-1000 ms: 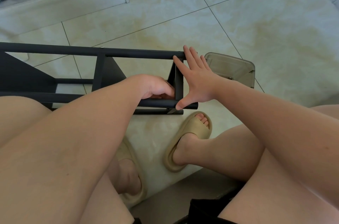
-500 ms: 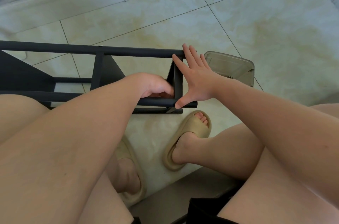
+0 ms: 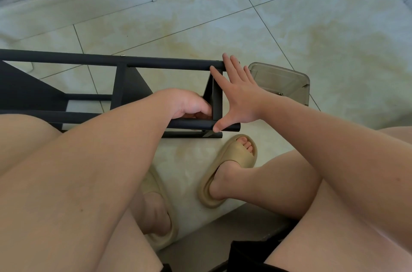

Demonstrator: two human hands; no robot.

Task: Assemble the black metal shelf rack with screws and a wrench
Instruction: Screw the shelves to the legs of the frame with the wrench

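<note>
Head view. Rack (image 3: 156,64) lies on its side on the tiled floor (image 3: 289,15), just in front of the seated person's knees. Right hand (image 3: 240,98) is spread flat against the end upright, fingers straight, fingertips on the far rail, thumb on the near rail; it braces and grips nothing. Left hand (image 3: 189,102) reaches inside the frame beside that upright, fingers curled downward; whether they hold a screw or wrench cannot be told. Clear box (image 3: 283,80) sits just beyond the rack's end.

Probable hazards: the flat right hand only presses, so turning force at the hidden joint could slide the rack; a fastener worked out of sight could cross-thread or drop.
</note>
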